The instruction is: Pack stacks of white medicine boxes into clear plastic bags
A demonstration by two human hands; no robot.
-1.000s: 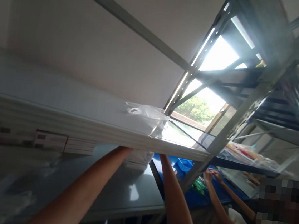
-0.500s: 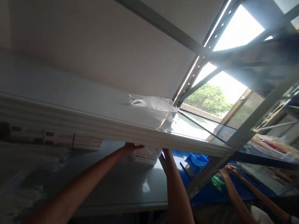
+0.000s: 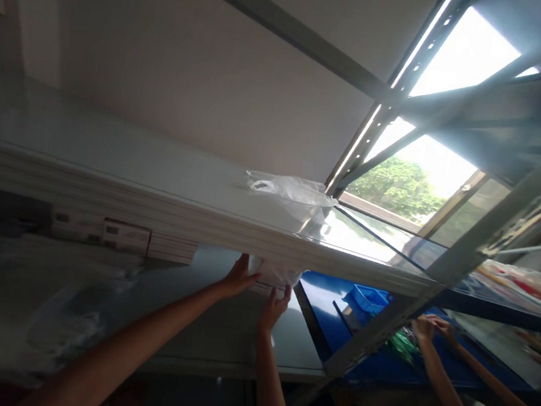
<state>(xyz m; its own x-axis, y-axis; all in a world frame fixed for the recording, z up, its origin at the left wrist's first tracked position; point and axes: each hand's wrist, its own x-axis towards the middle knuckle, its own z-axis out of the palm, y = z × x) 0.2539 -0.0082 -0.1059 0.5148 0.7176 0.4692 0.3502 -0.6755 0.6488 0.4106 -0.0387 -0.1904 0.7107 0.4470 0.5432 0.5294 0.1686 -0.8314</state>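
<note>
The left hand (image 3: 236,280) stands with thumb and fingers spread wide at the left side of a white, red-lined stack in clear plastic wrap (image 3: 279,273); the right hand (image 3: 274,311) has a half-open grip, its fingers raised against the stack's lower right; I cannot tell whether either grip has firm hold; the stack sits near the right edge of a grey, smooth lower shelf (image 3: 216,334), set back from its front edge, its top hidden by the pale upper shelf (image 3: 159,151); toward the lower shelf's left end lie white, red-edged boxes (image 3: 124,236) and a heap of translucent plastic bags (image 3: 45,294); a clear plastic carrier bag (image 3: 294,189) lies near the upper shelf's back edge
</note>
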